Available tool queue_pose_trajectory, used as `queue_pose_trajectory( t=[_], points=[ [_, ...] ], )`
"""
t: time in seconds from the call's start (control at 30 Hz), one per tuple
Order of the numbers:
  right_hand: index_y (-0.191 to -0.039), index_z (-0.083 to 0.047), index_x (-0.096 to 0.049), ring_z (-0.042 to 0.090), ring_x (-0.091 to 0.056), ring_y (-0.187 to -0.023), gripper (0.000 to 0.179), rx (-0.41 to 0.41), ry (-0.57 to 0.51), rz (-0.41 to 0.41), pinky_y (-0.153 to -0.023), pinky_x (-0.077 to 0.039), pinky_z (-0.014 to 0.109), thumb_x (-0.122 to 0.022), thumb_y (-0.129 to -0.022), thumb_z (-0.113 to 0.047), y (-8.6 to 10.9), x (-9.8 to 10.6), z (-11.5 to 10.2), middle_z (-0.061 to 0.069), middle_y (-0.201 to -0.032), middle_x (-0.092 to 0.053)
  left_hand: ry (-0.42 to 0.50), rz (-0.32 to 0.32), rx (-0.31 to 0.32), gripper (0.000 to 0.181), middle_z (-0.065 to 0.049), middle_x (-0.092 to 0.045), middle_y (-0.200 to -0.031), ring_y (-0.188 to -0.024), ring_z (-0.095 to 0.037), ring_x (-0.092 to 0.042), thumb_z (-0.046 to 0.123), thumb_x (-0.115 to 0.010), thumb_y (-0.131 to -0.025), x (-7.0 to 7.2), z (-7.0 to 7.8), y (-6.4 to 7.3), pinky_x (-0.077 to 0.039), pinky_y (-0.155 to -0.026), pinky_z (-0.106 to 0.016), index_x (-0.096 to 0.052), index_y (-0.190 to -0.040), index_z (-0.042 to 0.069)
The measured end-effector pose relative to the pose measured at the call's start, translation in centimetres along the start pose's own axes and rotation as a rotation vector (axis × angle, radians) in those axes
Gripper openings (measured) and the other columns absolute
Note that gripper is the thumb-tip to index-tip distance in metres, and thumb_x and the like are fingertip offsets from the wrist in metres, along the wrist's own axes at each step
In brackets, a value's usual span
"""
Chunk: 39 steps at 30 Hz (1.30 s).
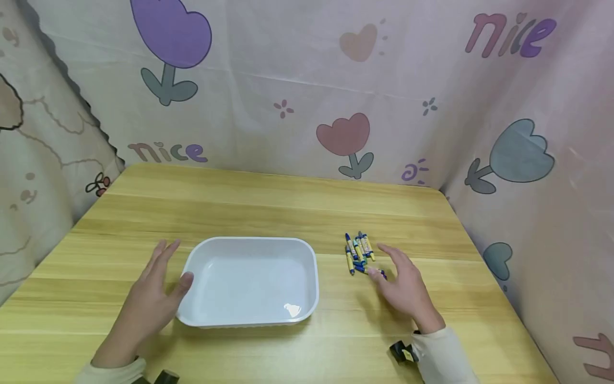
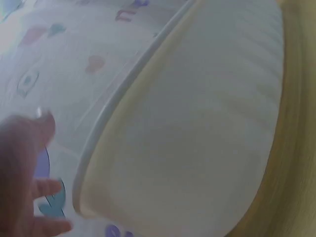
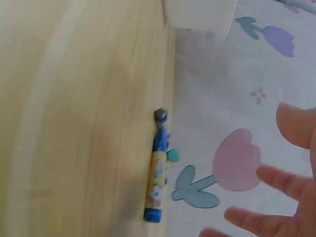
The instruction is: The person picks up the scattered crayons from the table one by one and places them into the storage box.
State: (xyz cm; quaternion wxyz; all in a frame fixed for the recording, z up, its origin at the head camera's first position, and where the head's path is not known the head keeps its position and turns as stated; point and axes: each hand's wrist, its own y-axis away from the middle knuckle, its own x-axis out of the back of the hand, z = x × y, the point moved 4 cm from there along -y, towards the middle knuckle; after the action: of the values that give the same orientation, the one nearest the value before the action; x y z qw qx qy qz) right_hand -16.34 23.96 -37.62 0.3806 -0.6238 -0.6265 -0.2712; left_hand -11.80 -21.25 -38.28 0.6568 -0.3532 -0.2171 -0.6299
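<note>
A white rectangular tray [image 1: 249,285] lies on the wooden table, left of centre. My left hand [image 1: 151,298] is held beside the tray's left side, thumb near the rim and fingers spread; it holds nothing. To the right of the tray lies a small pile of crayons [image 1: 360,250] in yellow wrappers with blue bands. My right hand [image 1: 405,282] hovers at the pile's right edge, fingers apart, with nothing in its grasp. In the right wrist view, one crayon [image 3: 155,182] shows in front, the others mostly hidden behind it.
The light wooden table [image 1: 268,202] reaches back to a printed curtain [image 1: 283,69] with tulips and hearts. The curtain also hangs along the left and right sides. A black strap piece [image 1: 403,352] sits at my right wrist.
</note>
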Motion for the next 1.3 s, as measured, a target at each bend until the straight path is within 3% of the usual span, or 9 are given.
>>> queue_pose_trajectory(
  t=[0.23, 0.33, 0.43, 0.53, 0.7, 0.8, 0.93, 1.1, 1.3],
  points=[
    [-0.125, -0.001, -0.059, 0.032, -0.061, -0.100, 0.038, -0.125, -0.166, -0.063, -0.083, -0.052, 0.044, -0.062, -0.096, -0.025, -3.4, -0.1, 2.6, 0.017, -0.117, -0.062, 0.340, -0.099, -0.053, 0.070, -0.038, -0.023, -0.148, -0.129, -0.056, -0.029, 0.021, -0.051, -0.102, -0.4, -1.0, 0.3, -0.044, -0.094, -0.035, -0.008, -0.157, 0.020],
    [-0.122, 0.000, -0.059, 0.030, -0.061, -0.096, 0.033, -0.142, -0.168, -0.120, -0.079, -0.053, 0.041, -0.061, -0.096, -0.020, -5.0, -0.3, 3.4, 0.015, -0.110, -0.064, 0.405, -0.118, -0.116, 0.075, -0.039, -0.022, -0.148, -0.129, -0.049, -0.031, 0.016, -0.056, -0.100, -0.9, -1.1, 0.8, -0.052, -0.084, -0.028, -0.009, -0.157, 0.019],
    [-0.123, 0.000, -0.058, 0.028, -0.061, -0.093, 0.033, -0.164, -0.152, -0.194, -0.076, -0.053, 0.038, -0.061, -0.095, -0.017, -6.4, -0.7, 4.1, 0.014, -0.107, -0.064, 0.445, -0.116, -0.168, 0.078, -0.037, -0.021, -0.149, -0.131, -0.024, -0.037, 0.011, -0.060, -0.097, -1.2, -1.3, 1.1, -0.057, -0.072, -0.038, -0.011, -0.157, 0.018],
    [-0.125, 0.000, -0.056, 0.025, -0.061, -0.087, 0.036, -0.177, -0.134, -0.277, -0.071, -0.053, 0.036, -0.063, -0.093, -0.014, -7.5, -1.1, 4.7, 0.013, -0.103, -0.063, 0.408, -0.113, -0.180, 0.084, -0.030, -0.015, -0.155, -0.135, -0.013, -0.028, 0.011, -0.068, -0.091, -1.3, -1.6, 1.2, -0.051, -0.084, -0.025, -0.016, -0.157, 0.020],
    [-0.131, 0.001, -0.052, 0.020, -0.057, -0.072, 0.047, -0.200, -0.124, -0.382, -0.063, -0.049, 0.032, -0.067, -0.087, -0.007, -8.6, -2.0, 5.2, 0.010, -0.089, -0.060, 0.276, -0.171, -0.190, 0.106, -0.016, 0.001, -0.161, -0.135, -0.055, -0.015, 0.035, -0.084, -0.074, -1.5, -1.9, 1.0, -0.036, -0.101, -0.042, -0.019, -0.157, 0.021],
    [-0.133, 0.000, -0.050, 0.020, -0.052, -0.066, 0.053, -0.218, -0.098, -0.417, -0.059, -0.045, 0.031, -0.068, -0.083, -0.004, -9.1, -2.2, 5.1, 0.009, -0.082, -0.057, 0.239, -0.190, -0.198, 0.115, -0.014, 0.004, -0.161, -0.130, -0.063, -0.018, 0.048, -0.085, -0.067, -1.5, -1.9, 0.9, -0.037, -0.097, -0.047, -0.018, -0.157, 0.021],
    [-0.134, 0.001, -0.050, 0.020, -0.052, -0.067, 0.056, -0.209, -0.036, -0.426, -0.059, -0.044, 0.031, -0.068, -0.080, 0.000, -9.7, -2.3, 4.5, 0.010, -0.086, -0.058, 0.265, -0.196, -0.244, 0.119, -0.017, 0.006, -0.161, -0.128, -0.065, -0.017, 0.054, -0.084, -0.065, -1.7, -1.9, 0.7, -0.036, -0.092, -0.021, -0.018, -0.157, 0.018],
    [-0.134, 0.002, -0.049, 0.020, -0.050, -0.065, 0.060, -0.212, 0.027, -0.418, -0.056, -0.044, 0.030, -0.060, -0.075, 0.006, -10.2, -2.4, 4.3, 0.012, -0.093, -0.059, 0.262, -0.206, -0.251, 0.121, -0.016, 0.009, -0.161, -0.129, -0.066, -0.014, 0.044, -0.089, -0.064, -2.1, -1.9, 0.8, -0.043, -0.093, -0.040, -0.016, -0.157, 0.018],
    [-0.132, 0.001, -0.051, 0.021, -0.046, -0.063, 0.050, -0.209, 0.174, -0.386, -0.059, -0.042, 0.033, -0.063, -0.084, -0.007, -10.9, -2.6, 4.3, 0.013, -0.088, -0.059, 0.278, -0.175, -0.173, 0.121, -0.012, 0.003, -0.162, -0.135, -0.054, -0.013, 0.019, -0.092, -0.062, -2.3, -1.6, 0.8, -0.017, -0.092, -0.002, -0.017, -0.157, 0.023]
  ],
)
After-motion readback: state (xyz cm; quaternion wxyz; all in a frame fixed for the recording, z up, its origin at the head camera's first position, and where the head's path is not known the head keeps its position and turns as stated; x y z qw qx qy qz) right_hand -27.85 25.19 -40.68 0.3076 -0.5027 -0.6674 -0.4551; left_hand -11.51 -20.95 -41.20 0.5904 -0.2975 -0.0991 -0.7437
